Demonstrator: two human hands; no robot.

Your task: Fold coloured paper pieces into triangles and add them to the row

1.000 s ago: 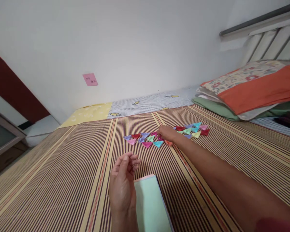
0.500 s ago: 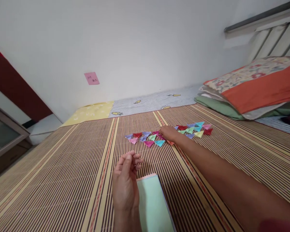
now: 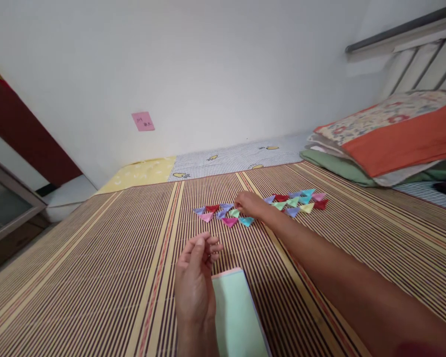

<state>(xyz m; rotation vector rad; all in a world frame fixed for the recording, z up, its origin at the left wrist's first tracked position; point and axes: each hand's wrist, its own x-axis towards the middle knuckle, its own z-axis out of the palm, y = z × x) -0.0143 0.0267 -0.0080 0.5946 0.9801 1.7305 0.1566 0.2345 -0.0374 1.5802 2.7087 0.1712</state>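
Small folded paper triangles [image 3: 229,222] in pink, red, purple, green, blue and yellow lie in loose rows on the striped bamboo mat. Over the middle of these rows is my right hand [image 3: 248,204], its fingers bent downward and pressed together. Its fingertips are at the triangles, and whatever they grip is hidden behind the hand. Closer to me, my left hand [image 3: 196,277] is raised, palm turned inward, with loosely curled fingers and nothing visible in it. Beside its wrist lies a stack of coloured paper sheets [image 3: 238,312], pale green on top, partly covered by that hand.
The bamboo mat [image 3: 96,258] spreads over the bed up to a white wall. A pink note [image 3: 143,121] is stuck on the wall. Folded bedding with an orange and floral cover [image 3: 405,134] is piled at the right, below a radiator [image 3: 423,64].
My right hand has shifted a little left along the triangles, covering magenta ones that showed before and uncovering a purple one on its right. My left hand keeps almost the same pose.
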